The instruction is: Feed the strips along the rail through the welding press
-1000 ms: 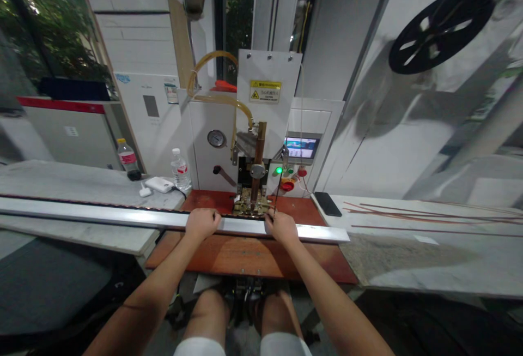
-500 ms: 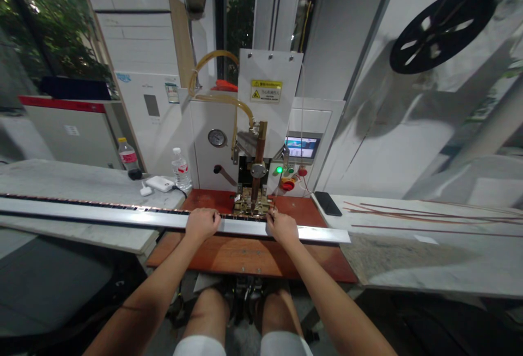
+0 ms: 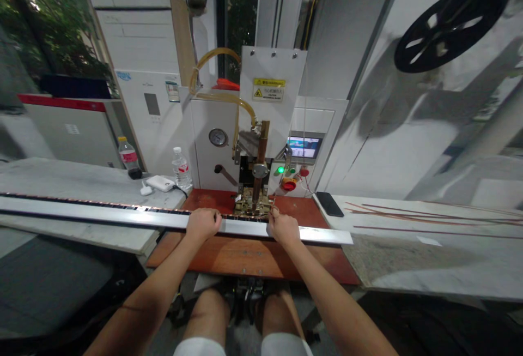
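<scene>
A long silver metal rail [image 3: 122, 216] lies across the bench in front of a press-like machine [image 3: 273, 72]. Along its far edge runs a narrow copper-coloured strip [image 3: 241, 217] with dark segments. My left hand [image 3: 203, 224] is closed over the rail, left of the machine's copper electrode [image 3: 258, 181]. Closed near the rail's right end, my right hand [image 3: 284, 227] has its fingertips at the far edge, close beside the brass fixture [image 3: 247, 201] under the electrode. The exact grip of the fingertips on both hands is partly hidden.
The rail rests on a reddish-brown board [image 3: 245, 255]. A phone [image 3: 329, 204] and several thin copper-coloured rods [image 3: 408, 213] lie at right. On the left bench are a water bottle [image 3: 181, 168], a cola bottle [image 3: 129, 158] and a white power bank [image 3: 160, 183]. A lit control screen [image 3: 304, 147] faces me.
The view has shifted slightly. Both hands keep nearly the same place and grip on the rail, and the electrode looks unmoved.
</scene>
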Available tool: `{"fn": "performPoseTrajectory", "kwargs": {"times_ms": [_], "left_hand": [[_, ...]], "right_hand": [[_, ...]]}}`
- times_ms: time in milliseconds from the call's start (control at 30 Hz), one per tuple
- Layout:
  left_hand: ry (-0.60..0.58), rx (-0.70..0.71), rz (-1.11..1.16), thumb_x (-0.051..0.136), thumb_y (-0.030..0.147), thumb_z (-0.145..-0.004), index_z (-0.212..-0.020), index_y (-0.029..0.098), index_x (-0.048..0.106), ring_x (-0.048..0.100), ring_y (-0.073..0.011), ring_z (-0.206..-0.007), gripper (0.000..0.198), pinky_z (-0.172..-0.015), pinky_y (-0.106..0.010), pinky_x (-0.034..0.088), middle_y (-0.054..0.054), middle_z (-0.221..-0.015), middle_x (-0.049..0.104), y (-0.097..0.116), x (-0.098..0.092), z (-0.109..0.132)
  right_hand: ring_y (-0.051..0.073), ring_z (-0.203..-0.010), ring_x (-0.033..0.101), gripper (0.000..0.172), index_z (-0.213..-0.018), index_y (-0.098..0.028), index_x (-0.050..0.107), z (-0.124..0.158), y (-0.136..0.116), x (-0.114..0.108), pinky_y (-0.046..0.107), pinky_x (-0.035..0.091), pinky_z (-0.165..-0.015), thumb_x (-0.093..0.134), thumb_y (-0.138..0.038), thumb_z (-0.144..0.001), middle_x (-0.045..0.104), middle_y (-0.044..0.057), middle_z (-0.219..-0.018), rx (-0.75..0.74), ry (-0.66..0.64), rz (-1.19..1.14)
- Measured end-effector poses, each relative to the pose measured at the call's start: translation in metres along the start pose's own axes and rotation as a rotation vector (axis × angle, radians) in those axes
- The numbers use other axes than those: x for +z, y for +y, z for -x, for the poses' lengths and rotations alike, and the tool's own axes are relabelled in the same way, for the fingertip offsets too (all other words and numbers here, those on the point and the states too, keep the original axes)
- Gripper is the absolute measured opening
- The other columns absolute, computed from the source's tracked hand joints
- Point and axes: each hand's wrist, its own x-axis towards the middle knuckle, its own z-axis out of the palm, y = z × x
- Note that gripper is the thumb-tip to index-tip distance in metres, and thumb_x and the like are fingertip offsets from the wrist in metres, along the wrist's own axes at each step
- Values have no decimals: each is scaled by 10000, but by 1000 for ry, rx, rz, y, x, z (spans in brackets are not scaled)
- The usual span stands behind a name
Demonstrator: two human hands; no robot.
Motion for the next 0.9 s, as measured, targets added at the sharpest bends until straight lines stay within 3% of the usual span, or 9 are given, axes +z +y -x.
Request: {"fn": "performPoseTrajectory", "kwargs": {"times_ms": [400, 900], "left_hand": [[-32, -13, 21, 322, 369, -845, -886, 209, 709, 609, -220, -904, 421, -850, -310, 403, -84, -944, 703, 6, -1, -1], [9, 13, 4, 335, 367, -837, -854, 199, 708, 617, -220, -853, 409, -794, -313, 410, -92, -894, 703, 10, 2, -3]], "right_hand": [[212, -720, 653, 363, -1106, -206, 534, -2, 5, 5, 299, 425, -678, 240, -348, -948, 679, 101, -771, 0, 9, 6], [220, -714, 652, 379, -1097, -197, 526, -2, 10, 6, 299, 418, -659, 208, -343, -953, 674, 109, -755, -4, 25, 10]]}}
